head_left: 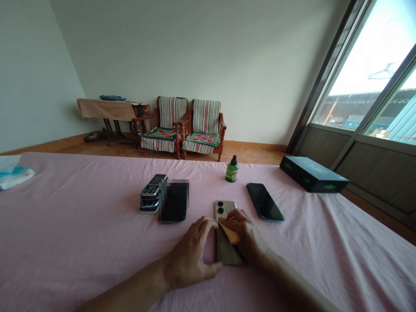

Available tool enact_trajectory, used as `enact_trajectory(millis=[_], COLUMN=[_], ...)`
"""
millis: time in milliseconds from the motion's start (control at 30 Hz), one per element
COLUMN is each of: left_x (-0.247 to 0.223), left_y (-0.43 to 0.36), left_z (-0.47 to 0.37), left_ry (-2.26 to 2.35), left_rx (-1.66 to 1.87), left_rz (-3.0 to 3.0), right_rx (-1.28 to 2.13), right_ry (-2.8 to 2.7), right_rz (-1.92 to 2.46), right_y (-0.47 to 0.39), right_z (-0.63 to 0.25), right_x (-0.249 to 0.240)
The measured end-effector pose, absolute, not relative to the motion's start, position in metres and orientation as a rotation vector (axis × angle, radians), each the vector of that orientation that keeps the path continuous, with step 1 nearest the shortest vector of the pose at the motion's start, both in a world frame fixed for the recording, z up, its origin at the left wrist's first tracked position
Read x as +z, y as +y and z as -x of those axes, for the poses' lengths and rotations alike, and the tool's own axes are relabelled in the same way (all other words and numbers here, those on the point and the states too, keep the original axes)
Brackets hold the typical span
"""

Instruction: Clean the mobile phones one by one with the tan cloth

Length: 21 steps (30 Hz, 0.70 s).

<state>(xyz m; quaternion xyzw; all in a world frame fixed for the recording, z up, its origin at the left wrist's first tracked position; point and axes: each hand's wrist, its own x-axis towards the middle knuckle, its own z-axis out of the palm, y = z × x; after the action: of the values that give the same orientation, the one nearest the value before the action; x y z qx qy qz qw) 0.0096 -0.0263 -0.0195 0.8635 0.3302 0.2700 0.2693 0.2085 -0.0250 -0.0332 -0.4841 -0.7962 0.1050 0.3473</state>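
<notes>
A gold phone lies back side up on the pink cloth, its round cameras toward the far end. My left hand grips its left side, with fingertips at the upper left edge and thumb near the bottom corner. Bunched in my right hand is a yellow cloth, pressed on the back of the phone. To the right lies a dark phone, screen up. Left of my hands are stacked keypad phones beside a black phone, partly blurred out.
A green bottle stands beyond the gold phone. A black box sits at the back right of the pink-covered surface. Tissues lie at the far left. Two chairs and a small table stand by the wall.
</notes>
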Motion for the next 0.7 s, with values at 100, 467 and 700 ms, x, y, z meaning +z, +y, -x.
enact_trajectory(millis=[100, 467, 700], left_x=[-0.022, -0.013, -0.011], left_y=[-0.026, -0.029, -0.031], left_z=[-0.01, -0.009, -0.011], left_ry=[0.871, 0.859, 0.803], left_rx=[0.742, 0.66, 0.668], left_rz=[-2.348, -2.419, -2.422], right_rx=[0.39, 0.719, 0.773], right_ry=[-2.133, -1.736, -1.375], right_rz=[1.225, 1.307, 1.402], right_y=[-0.057, -0.086, -0.053], right_z=[-0.203, -0.222, -0.209], right_x=[-0.026, -0.024, -0.015])
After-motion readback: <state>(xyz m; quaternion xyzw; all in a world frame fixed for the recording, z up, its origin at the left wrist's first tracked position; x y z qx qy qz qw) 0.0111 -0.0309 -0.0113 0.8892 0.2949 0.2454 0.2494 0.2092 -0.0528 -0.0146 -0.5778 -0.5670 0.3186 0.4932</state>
